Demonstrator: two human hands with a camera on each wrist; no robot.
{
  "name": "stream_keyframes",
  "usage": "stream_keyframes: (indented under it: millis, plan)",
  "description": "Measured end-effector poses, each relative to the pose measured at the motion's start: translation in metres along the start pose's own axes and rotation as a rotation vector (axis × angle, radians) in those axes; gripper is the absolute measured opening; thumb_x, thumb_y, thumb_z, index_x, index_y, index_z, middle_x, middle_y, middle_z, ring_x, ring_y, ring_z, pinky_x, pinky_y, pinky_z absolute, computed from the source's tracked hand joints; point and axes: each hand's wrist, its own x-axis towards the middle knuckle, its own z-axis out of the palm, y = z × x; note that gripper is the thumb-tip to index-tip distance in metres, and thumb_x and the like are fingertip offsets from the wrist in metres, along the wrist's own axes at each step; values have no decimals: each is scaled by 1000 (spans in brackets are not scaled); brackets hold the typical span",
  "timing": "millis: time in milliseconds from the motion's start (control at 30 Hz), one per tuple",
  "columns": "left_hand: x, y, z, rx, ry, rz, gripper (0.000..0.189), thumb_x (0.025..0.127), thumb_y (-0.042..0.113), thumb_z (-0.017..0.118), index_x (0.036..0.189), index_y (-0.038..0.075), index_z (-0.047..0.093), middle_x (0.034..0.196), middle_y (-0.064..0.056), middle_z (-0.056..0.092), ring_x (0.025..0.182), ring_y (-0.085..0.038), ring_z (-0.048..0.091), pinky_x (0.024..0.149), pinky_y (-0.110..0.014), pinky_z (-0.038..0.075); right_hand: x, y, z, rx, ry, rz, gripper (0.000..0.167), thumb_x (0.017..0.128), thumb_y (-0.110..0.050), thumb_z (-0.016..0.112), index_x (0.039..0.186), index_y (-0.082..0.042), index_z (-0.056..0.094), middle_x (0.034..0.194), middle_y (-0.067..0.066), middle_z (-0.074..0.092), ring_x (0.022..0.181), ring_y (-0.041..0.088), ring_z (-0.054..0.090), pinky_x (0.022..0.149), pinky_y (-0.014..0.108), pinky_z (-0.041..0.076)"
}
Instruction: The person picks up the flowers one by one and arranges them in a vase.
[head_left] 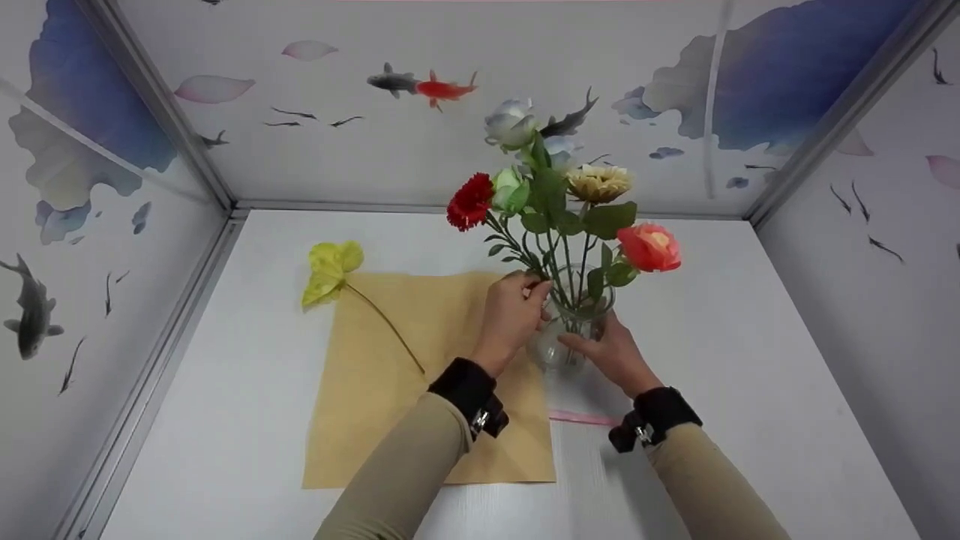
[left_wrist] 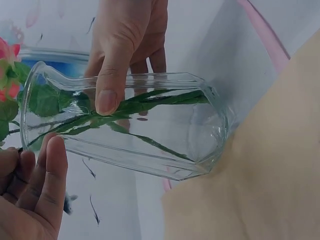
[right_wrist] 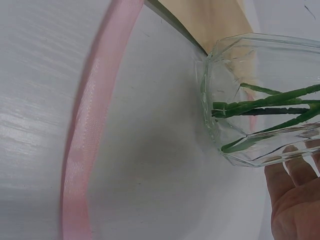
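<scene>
A clear glass vase (head_left: pixel 559 345) stands on the white table, holding several artificial flowers whose green stems (right_wrist: pixel 270 105) show through the glass. My right hand (head_left: pixel 611 349) grips the vase from its right side; in the left wrist view its thumb lies across the glass. At the rim, my left hand (head_left: pixel 514 311) pinches a thin stem, which seems to lead up to the red carnation (head_left: pixel 470 202). Above the vase spread a white rose (head_left: pixel 510 124), a pale green rose (head_left: pixel 511 190), a beige flower (head_left: pixel 600 183) and a coral rose (head_left: pixel 649 247).
Brown wrapping paper (head_left: pixel 442 442) lies flat left of the vase. A yellow flower (head_left: pixel 330 270) rests with its stem across the paper. Pink ribbon (right_wrist: pixel 95 115) runs over the table in front of the vase. Printed panels (head_left: pixel 315 165) enclose the table at the back and sides.
</scene>
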Motion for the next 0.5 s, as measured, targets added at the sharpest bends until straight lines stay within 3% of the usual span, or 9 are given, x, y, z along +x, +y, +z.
stream_keyframes:
  millis: [267, 500]
  plan:
    - [4, -2, 2, 153, 59, 98, 13, 102, 19, 66, 97, 7, 67, 89, -2, 60, 57, -8, 61, 51, -22, 48, 0, 0, 1, -3, -4, 6, 119, 76, -69, 79, 162, -13, 18, 165, 15, 32, 154, 33, 26, 120, 57, 28]
    - [8, 1, 3, 206, 31, 29, 14, 104, 25, 62, 100, 11, 65, 90, -1, 60, 68, -9, 60, 59, -23, 47, -1, 1, 0, 12, -1, -6, 112, 79, -63, 80, 161, -13, 22, 163, 15, 34, 153, 32, 29, 119, 56, 30]
